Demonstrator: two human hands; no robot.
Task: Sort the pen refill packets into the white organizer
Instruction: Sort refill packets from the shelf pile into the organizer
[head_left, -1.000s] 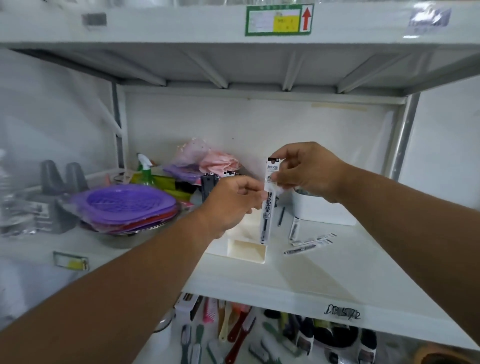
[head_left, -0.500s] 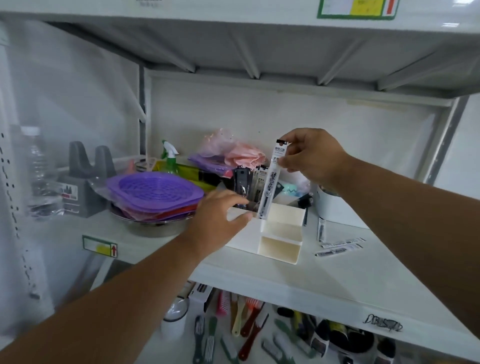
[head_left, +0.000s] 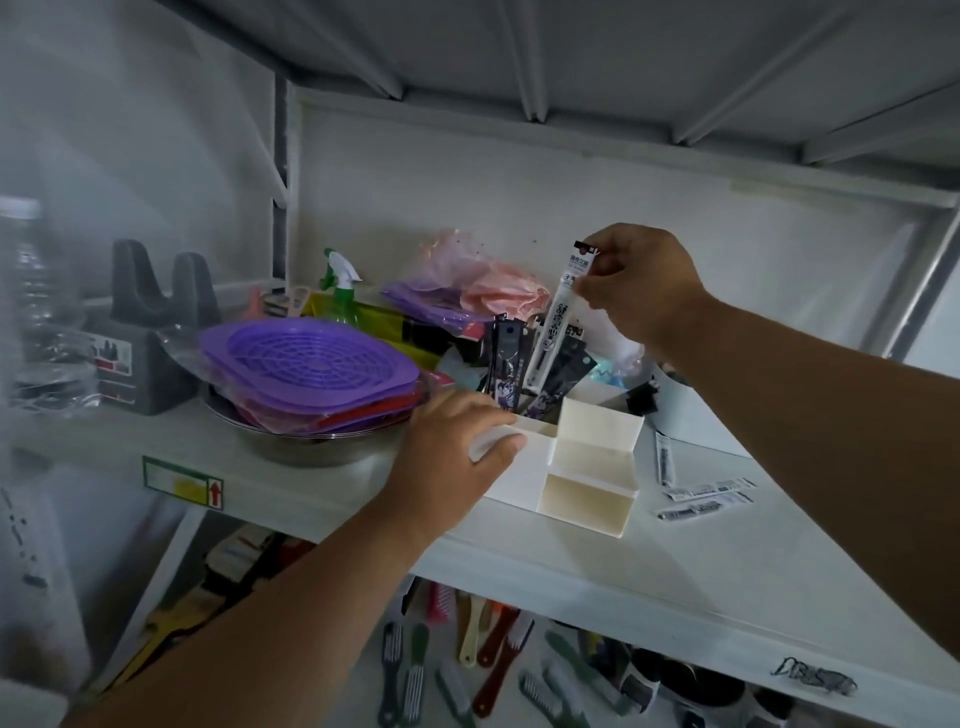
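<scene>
**Technician:** Holding the pen refill packet (head_left: 557, 317) by its top end, the right hand (head_left: 636, 283) pinched it between thumb and fingertips, so the packet hung nearly upright with a slight lean. Its lower end stood over the rear compartment of the white organizer (head_left: 597, 441), among the dark packets (head_left: 506, 364) already standing there.

**Trainee:** And the left hand (head_left: 457, 457)?

**Technician:** It gripped the organizer's near-left corner, thumb curled over the rim. That was sound practice: the organizer looked light and could slide on the shelf (head_left: 675, 561) when a packet pushed against its wall.

**Trainee:** How was the insertion best done?

**Technician:** In the technician's judgement, the packet was best lowered straight down, bottom edge first, into a gap between the standing packets. The thin film would likely buckle if pressed against another packet's top, so the pinch was best kept high and light, and released only once the bottom edge had reached the compartment floor.

**Trainee:** Was anything left to sort?

**Technician:** Several loose packets (head_left: 706, 493) lay flat on the shelf just right of the organizer, apart from both hands. The stepped front compartments showed nothing inside, though their floors were partly hidden.
</scene>
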